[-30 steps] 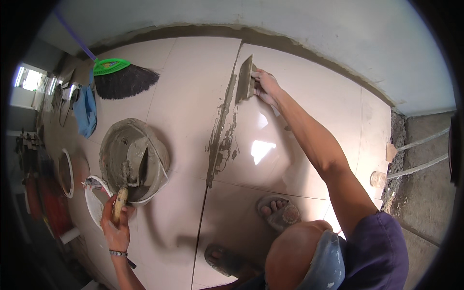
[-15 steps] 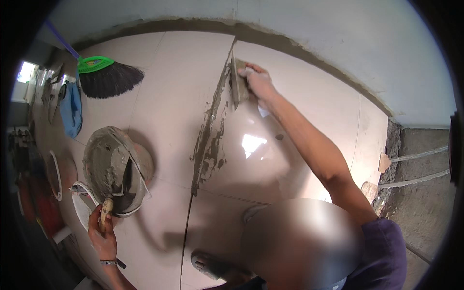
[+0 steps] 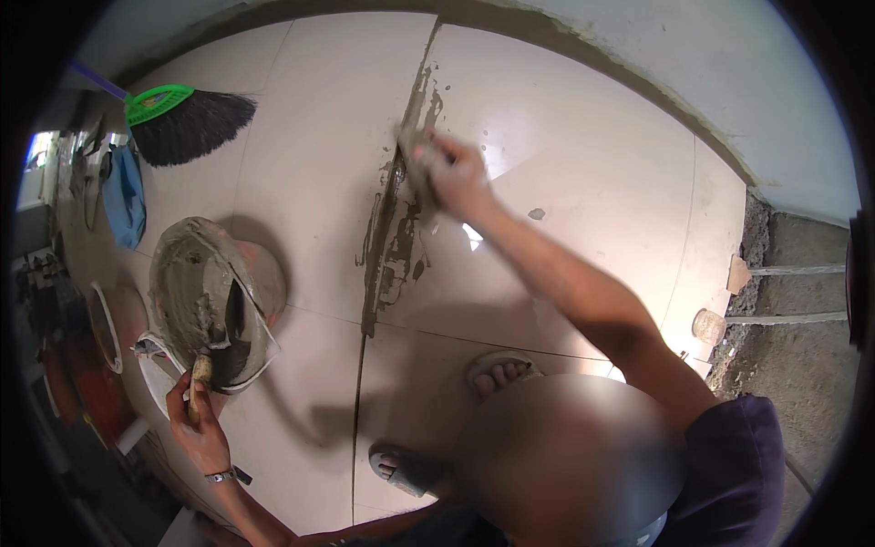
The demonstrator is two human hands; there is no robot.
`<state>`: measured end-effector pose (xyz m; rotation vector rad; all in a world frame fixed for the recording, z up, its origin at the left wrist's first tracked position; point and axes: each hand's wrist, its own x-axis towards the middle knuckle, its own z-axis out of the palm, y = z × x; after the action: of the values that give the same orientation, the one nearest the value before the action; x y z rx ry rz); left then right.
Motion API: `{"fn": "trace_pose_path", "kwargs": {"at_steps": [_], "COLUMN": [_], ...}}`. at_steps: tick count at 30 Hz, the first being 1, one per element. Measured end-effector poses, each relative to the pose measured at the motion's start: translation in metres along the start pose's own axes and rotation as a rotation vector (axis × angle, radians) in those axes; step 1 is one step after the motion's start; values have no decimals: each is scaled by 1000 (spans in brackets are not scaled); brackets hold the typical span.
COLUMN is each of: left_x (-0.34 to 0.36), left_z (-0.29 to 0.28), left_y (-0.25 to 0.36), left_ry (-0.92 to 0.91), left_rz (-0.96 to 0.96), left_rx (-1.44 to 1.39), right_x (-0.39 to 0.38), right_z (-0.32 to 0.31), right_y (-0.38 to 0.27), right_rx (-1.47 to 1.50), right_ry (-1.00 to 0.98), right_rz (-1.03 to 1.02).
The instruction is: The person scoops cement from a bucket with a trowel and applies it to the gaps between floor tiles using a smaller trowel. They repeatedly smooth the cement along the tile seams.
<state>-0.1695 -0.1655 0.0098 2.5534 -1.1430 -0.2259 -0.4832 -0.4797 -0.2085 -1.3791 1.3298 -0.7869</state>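
Trowel (image 3: 416,173) (blurred), now farther down seam (image 3: 382,242)

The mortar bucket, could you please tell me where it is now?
In the head view, the mortar bucket is at left on the tiles, just beyond the left hand and below the broom.

A flat trowel (image 3: 414,168), blurred and cement-covered, sits in the right hand (image 3: 458,175) at a streak of wet grey cement (image 3: 375,260). The streak follows a joint running from the tiled floor's (image 3: 319,137) far edge, with smears alongside. Toward the floor's left side stands a cement-caked bucket (image 3: 262,278); the left hand (image 3: 200,436) grips a pale-handled trowel (image 3: 202,368) reaching over its near rim.
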Motion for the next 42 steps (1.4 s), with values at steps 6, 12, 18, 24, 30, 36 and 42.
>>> {"fn": "trace_pose_path", "kwargs": {"at_steps": [6,12,18,24,30,36,42], "left_x": [-2,-10,-22,-23,-26,-24,-25], "left_z": [-3,2,9,14,12,15,18], "left_y": [-3,1,-5,-9,-13,-13,-15], "left_ry": [-9,128,187,233,224,231,266], "left_rz": [0,48,15,39,78,85,64], "left_rx": [49,62,-28,15,30,21,16], "right_x": [-103,-48,-12,29,59,65,33], "right_z": [32,-30,-39,-24,-14,-16,-37], "right_y": [11,9,-5,-10,-18,-35,-56], "right_rx": [447,900,925,838,696,578,664], "right_ry": [-132,-152,-134,-152,-154,-143,-185], "right_rz": [146,403,406,347,358,381,326]}}
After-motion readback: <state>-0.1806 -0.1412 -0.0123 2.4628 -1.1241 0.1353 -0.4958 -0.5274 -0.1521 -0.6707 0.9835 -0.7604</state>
